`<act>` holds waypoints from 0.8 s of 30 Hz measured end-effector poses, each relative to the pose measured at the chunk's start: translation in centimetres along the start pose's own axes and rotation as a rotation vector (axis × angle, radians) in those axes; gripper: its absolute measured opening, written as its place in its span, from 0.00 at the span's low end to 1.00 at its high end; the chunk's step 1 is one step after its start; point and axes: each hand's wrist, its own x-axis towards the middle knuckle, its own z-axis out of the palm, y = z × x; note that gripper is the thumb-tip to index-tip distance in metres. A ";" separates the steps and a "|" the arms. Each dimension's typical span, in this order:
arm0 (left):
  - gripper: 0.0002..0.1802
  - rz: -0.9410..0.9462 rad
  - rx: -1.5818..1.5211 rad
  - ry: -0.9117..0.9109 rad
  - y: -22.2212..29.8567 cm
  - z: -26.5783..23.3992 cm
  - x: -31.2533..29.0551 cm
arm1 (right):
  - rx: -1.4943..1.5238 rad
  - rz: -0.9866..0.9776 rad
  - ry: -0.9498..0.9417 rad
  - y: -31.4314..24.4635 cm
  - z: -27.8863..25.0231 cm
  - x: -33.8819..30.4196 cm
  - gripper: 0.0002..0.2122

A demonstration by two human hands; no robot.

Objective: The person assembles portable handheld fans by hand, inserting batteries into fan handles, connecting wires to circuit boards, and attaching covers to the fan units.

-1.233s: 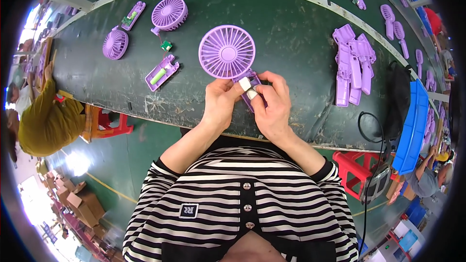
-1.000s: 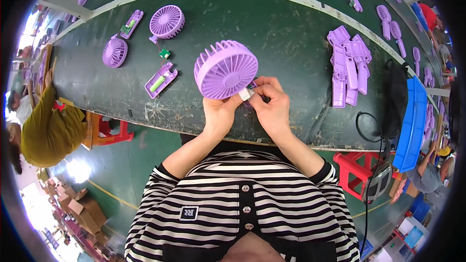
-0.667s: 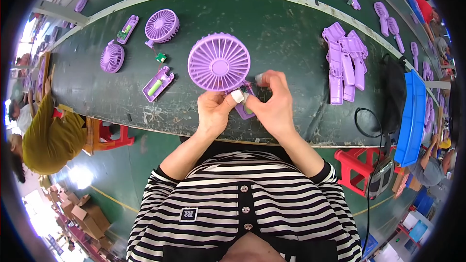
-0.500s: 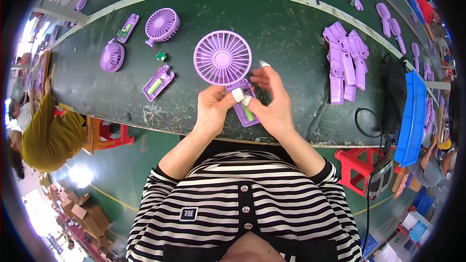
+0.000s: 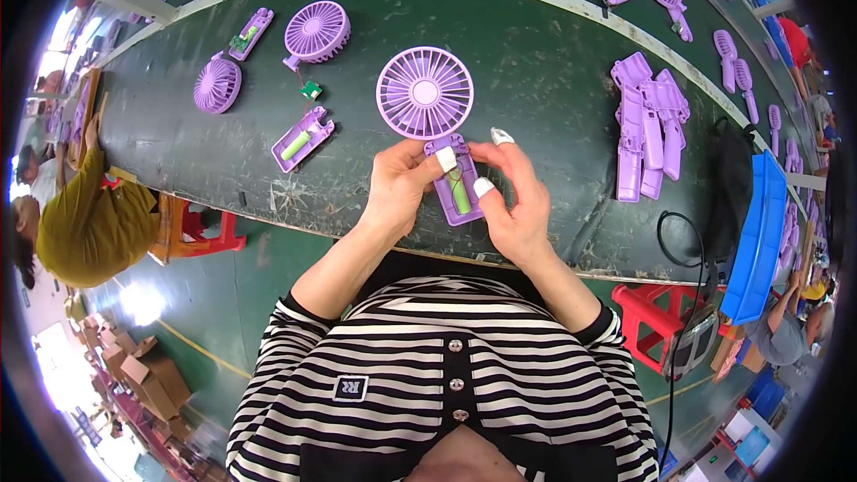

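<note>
A purple handheld fan (image 5: 425,92) lies in front of me, its round grille pointing away and its opened handle (image 5: 464,219) toward me. Inside the handle are a green cylindrical battery (image 5: 460,196) and thin wires. My left hand (image 5: 399,183) is closed on the handle's left side near the neck, with the white-wrapped thumb pressed on its top end. My right hand (image 5: 518,205) is at the handle's right edge, thumb and index finger spread apart, both with white tip covers. Another of its fingers reaches the handle near the neck, where the contact is partly hidden.
Left on the green table (image 5: 553,62) lie a fan with a dangling circuit board (image 5: 311,90), another fan head (image 5: 217,85) and open handles with batteries (image 5: 302,141). A pile of purple handle shells (image 5: 652,125) lies right, near a black cable (image 5: 662,228) and blue bin (image 5: 754,241).
My right thumb has moved off the handle's inside to its right edge, uncovering the battery and wires. My left hand keeps its hold. The whole view has shifted slightly.
</note>
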 end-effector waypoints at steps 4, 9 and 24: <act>0.11 -0.007 0.018 -0.020 0.1 0.0 0.1 | -0.021 -0.013 -0.005 0.6 -0.3 0.0 0.20; 0.11 0.004 0.043 -0.033 0.5 0.3 -0.1 | -0.166 -0.058 -0.092 1.1 -0.4 -0.3 0.19; 0.12 -0.148 -0.007 -0.093 1.1 -0.4 0.0 | -0.390 -0.525 -0.131 1.7 -2.1 -0.4 0.15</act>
